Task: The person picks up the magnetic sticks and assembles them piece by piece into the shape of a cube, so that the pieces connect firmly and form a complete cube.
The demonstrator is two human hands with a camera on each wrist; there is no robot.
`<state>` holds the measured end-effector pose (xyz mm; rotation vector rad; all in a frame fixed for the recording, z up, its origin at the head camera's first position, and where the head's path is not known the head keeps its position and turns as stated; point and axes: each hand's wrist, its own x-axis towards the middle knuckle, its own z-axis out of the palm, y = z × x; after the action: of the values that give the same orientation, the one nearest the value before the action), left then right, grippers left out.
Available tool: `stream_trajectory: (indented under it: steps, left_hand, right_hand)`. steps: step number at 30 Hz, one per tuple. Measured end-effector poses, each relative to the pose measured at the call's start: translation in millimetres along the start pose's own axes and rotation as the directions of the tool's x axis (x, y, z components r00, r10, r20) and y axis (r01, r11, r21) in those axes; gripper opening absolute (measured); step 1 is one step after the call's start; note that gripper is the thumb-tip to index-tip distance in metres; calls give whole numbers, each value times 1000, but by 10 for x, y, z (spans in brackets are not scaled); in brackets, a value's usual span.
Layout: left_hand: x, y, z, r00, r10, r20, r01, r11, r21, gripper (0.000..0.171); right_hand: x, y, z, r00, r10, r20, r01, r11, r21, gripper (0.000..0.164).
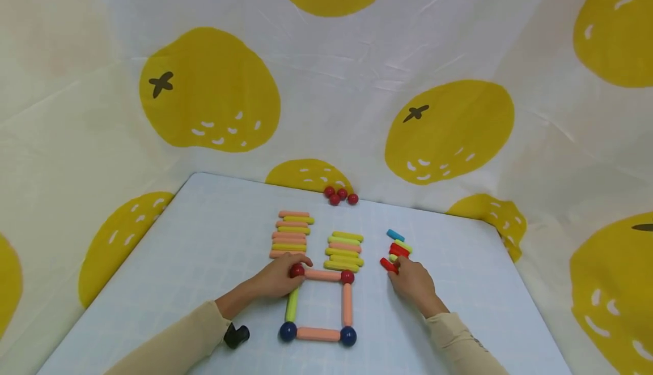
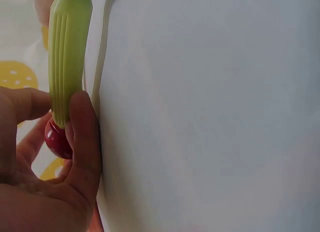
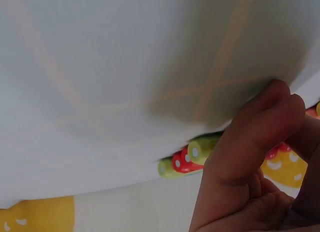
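Bare left hand [image 1: 275, 277], bare right hand [image 1: 412, 281], beige sleeves [image 1: 173, 335], small dark marking [image 1: 478, 342]

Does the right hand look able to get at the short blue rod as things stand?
Probably yes: the short blue rod lies just beyond the short red rods near the right hand, with nothing on top and bare tabletop beside it.

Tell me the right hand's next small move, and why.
Probably lift the nearest short red stick: the right hand is right at it, while the left hand grips the green stick beside its red ball.
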<state>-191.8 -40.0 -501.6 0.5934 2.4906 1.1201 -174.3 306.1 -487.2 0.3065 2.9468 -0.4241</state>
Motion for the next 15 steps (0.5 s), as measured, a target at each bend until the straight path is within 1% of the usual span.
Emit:
stream_trajectory:
  steps: [4,7,12,15]
  left_hand:
    - [-7,-8,-28,998,41,48,-38,997,-69,30]
    - [-5,-17,-40,996,59,64,-54,995,-85,29]
    - [-6,-50,-36,996,53,68,-46,994,-99,28]
    - [-12,-67,-29,996,54,67,-47,993,-104,29]
  right_hand:
    - [-22,-59,10,1000,-7,-11,8,998,63,24]
    - [-48,-147,-33,1000,-14,6,13,990,143,21]
    - [-161,-396,-118,995,-52,81,24,950,311,22]
    - [-263,-572,-131,985,-109,131,52,925,377,23]
